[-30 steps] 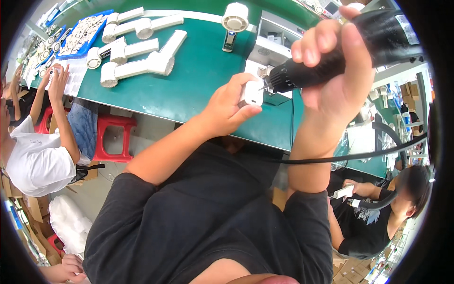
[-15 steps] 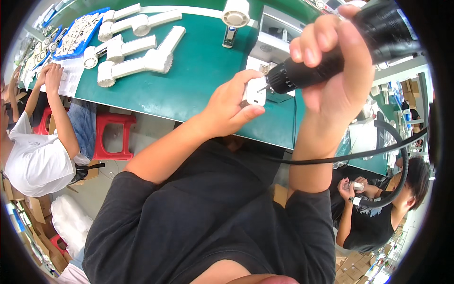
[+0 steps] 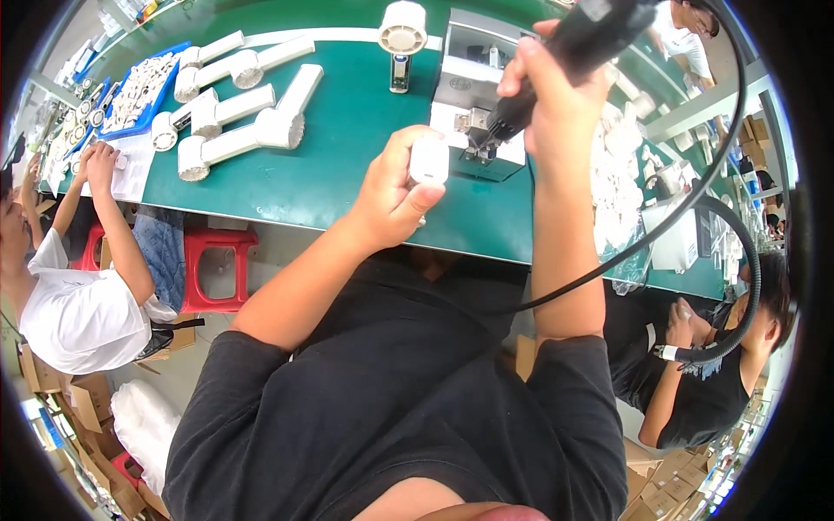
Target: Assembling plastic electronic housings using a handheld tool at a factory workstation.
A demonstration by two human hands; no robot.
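Observation:
My left hand [image 3: 388,193] is wrapped around a white plastic housing [image 3: 429,161] with a rounded end that has a small dark slot in it. In my right hand [image 3: 563,97] is a black electric screwdriver [image 3: 584,45], gripped around its body and slanting down to the left. Its tip is at the metal outlet of a grey screw feeder [image 3: 457,76], just right of the housing and apart from it. Whether a screw sits on the bit is too small to tell.
White handheld fans [image 3: 252,132] lie at the left of the green table [image 3: 339,108], and one fan [image 3: 402,30] stands by the feeder. A blue tray [image 3: 143,91] holds small parts. White parts [image 3: 615,169] are heaped at right. A black cable [image 3: 638,243] loops beside my right arm. People sit on both sides.
The screwdriver has come away from the housing and its tip moved to the screw feeder. My left hand has shifted left and slightly down with the housing.

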